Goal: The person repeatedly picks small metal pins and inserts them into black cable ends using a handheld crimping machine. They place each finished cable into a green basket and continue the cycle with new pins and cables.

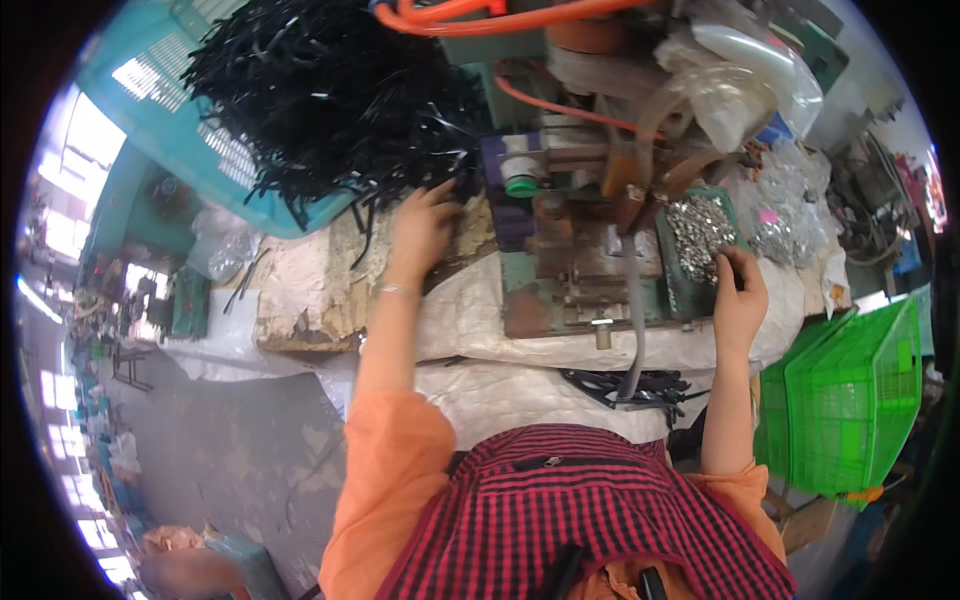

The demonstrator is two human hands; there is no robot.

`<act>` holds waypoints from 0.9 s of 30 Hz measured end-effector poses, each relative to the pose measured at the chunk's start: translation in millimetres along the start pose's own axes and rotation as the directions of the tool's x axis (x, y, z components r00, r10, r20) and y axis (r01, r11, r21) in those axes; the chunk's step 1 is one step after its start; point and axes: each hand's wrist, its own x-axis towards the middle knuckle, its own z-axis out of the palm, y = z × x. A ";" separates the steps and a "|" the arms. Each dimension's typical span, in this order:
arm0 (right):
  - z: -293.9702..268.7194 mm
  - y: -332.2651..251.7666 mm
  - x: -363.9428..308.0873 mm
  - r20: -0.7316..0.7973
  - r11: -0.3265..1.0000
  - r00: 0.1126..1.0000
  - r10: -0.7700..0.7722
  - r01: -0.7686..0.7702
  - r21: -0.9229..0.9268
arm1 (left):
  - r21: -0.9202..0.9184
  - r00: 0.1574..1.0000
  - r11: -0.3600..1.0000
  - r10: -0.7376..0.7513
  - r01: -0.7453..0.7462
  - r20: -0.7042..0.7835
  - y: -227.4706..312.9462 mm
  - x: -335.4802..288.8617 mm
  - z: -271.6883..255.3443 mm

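My left hand (424,232) is at the near edge of a big heap of black strips (340,90), its slightly blurred fingers stretched out and apart. No strip shows clearly in its grasp. On the right, my right hand (741,292) is at the near right edge of a green tray holding many small shiny metal pieces (700,235). Its thumb and fingers are pinched together; whatever is between them is too small to make out. Between my hands stands a rusty bench machine (590,245) with a long metal lever (634,310) bending down toward me.
The strips overflow a light-blue plastic basket (150,75). More black strips (640,386) lie below the machine, near my lap. Orange hoses (520,22) cross above. Clear plastic bags (790,205) sit beyond the metal pieces. A green crate (845,395) stands at the right.
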 end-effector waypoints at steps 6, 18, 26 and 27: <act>-28.0 -16.2 -26.0 -0.001 0.968 0.995 0.097 -0.094 0.234 | -0.388 0.948 0.903 -0.269 0.185 -0.173 -4.2 -32.7 -50.5; 54.2 -120.5 -7.9 0.185 0.762 0.979 -0.089 -0.052 0.645 | -0.956 0.718 0.238 -0.695 0.174 -0.043 108.5 -35.5 -29.2; 57.1 -133.5 -11.5 0.341 0.561 0.938 0.060 -0.315 0.766 | -0.698 0.761 0.611 -0.227 -0.374 -0.607 180.6 -5.4 -112.5; 56.7 -138.4 -12.2 0.361 0.535 0.929 0.084 -0.347 0.770 | -0.610 0.705 0.603 -0.107 -0.514 -0.701 186.8 -3.8 -113.8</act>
